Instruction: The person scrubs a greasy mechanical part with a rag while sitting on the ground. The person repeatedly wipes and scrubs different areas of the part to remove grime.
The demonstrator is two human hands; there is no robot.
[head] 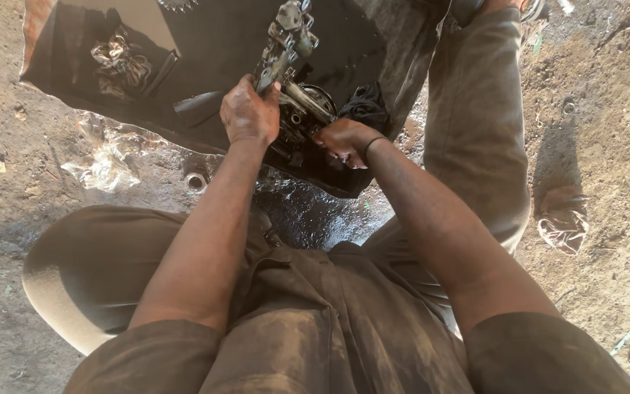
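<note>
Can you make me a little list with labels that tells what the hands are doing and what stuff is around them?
Place: dirt ground, seen from above
Left hand: closed around a greasy metal part that sticks up
Right hand: fingers curled on the oily metal piece beside it
Under the hands: dark tray, oily
In the tray: crumpled rag at the left
On the ground: clear plastic scrap, small metal ring, wet oily patch
Clothes: dirty brown work trousers
</note>
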